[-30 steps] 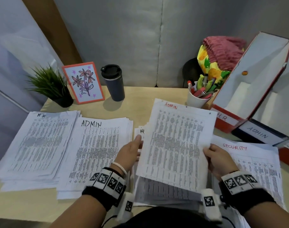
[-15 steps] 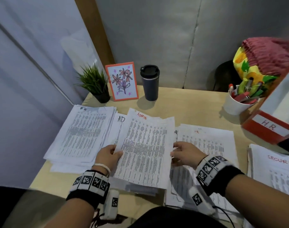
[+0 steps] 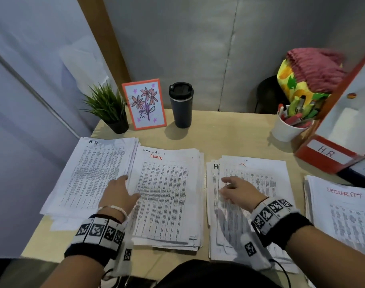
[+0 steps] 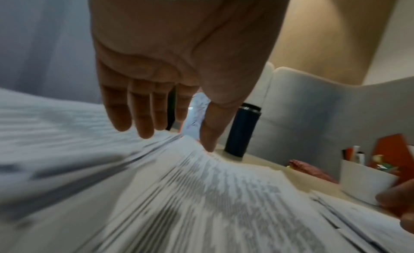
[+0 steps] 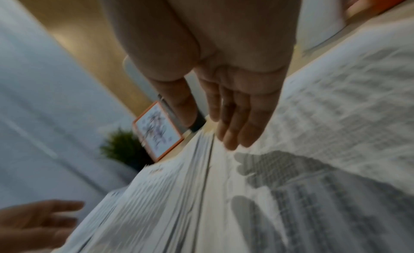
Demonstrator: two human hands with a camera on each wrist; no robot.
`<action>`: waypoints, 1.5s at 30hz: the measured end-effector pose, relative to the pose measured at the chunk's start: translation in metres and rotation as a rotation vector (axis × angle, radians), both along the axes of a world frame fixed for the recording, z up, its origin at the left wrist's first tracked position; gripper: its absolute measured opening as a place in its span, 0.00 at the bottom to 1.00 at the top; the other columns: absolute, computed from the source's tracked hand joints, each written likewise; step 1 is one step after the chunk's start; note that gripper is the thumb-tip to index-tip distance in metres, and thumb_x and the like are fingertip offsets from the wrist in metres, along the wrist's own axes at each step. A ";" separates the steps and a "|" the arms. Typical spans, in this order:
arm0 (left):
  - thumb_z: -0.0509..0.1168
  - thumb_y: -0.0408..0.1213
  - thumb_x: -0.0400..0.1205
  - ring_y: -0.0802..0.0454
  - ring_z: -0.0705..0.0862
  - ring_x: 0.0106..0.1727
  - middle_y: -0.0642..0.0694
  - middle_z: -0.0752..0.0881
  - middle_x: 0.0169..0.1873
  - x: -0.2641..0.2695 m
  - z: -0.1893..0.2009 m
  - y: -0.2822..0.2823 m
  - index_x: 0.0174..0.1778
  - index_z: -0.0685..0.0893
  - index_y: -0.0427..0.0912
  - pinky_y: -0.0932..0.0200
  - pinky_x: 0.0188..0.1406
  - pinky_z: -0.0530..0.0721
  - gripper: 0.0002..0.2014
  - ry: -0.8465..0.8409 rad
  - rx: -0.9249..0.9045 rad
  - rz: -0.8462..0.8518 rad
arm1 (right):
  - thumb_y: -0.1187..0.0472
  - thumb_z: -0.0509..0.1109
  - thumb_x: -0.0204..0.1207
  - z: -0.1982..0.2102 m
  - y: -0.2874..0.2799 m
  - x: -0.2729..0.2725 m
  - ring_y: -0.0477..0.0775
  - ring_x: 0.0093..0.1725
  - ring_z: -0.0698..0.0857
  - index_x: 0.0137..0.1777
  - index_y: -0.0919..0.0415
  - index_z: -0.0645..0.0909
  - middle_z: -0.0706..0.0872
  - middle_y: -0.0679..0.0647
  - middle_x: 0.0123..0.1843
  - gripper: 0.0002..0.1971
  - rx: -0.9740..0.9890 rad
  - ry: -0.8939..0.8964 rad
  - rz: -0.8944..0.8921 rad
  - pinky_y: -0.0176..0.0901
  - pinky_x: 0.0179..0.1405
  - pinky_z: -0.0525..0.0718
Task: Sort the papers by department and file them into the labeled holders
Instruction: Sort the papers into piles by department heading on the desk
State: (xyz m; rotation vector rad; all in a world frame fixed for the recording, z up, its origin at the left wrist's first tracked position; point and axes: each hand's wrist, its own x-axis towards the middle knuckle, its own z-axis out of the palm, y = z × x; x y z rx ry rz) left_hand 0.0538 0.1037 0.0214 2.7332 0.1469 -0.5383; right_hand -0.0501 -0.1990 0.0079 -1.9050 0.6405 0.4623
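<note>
The sheet headed ADMIN that both hands held up a second ago now lies flat on top of the ADMIN pile [image 3: 167,196], and both hands have let go of it. The left hand [image 3: 120,193] has its fingers [image 4: 143,113] straight and loosely together, holding nothing; they hover at the left edge of the ADMIN pile, and whether they touch the paper cannot be told. The right hand [image 3: 238,192] is likewise empty, its fingers [image 5: 235,125] extended and slightly spread, casting a shadow on the unsorted pile [image 3: 252,200] just right of the ADMIN pile, whose top sheet is marked HR in red.

Left of the ADMIN pile and overlapping its edge lies the HR pile [image 3: 90,173]; far to its right lies the SECURITY pile [image 3: 343,215]. Beyond that, at the right rear, the red HR holder [image 3: 326,156] stands with the other holders mostly out of view behind it.

The step in hand looks like taking the next sheet. Doing it well probably means lifting only the top HR sheet by one corner, so that the sheets beneath do not drag along, reading the heading before it travels, and carrying it across the ADMIN pile to the HR pile, then squaring the edges so the two neighbouring piles do not mingle.
</note>
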 end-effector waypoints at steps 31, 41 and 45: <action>0.71 0.37 0.76 0.48 0.79 0.63 0.45 0.77 0.70 -0.076 -0.042 -0.189 0.75 0.65 0.46 0.60 0.60 0.74 0.33 0.188 -0.506 0.090 | 0.59 0.74 0.73 -0.032 -0.118 -0.080 0.57 0.47 0.81 0.45 0.61 0.77 0.80 0.52 0.40 0.09 -0.360 0.087 -0.415 0.39 0.47 0.74; 0.74 0.32 0.73 0.51 0.82 0.47 0.41 0.85 0.59 -0.069 -0.048 -0.184 0.73 0.69 0.50 0.57 0.55 0.80 0.33 0.089 -0.498 0.050 | 0.62 0.63 0.81 0.007 -0.161 -0.110 0.57 0.46 0.75 0.52 0.72 0.81 0.81 0.65 0.48 0.11 -0.375 -0.093 -0.763 0.42 0.49 0.69; 0.72 0.33 0.75 0.45 0.84 0.49 0.38 0.86 0.54 -0.064 -0.052 -0.182 0.70 0.73 0.49 0.54 0.52 0.82 0.28 0.072 -0.479 0.071 | 0.59 0.63 0.81 0.012 -0.176 -0.133 0.60 0.41 0.75 0.45 0.73 0.80 0.80 0.66 0.44 0.14 -0.361 -0.053 -0.884 0.45 0.47 0.71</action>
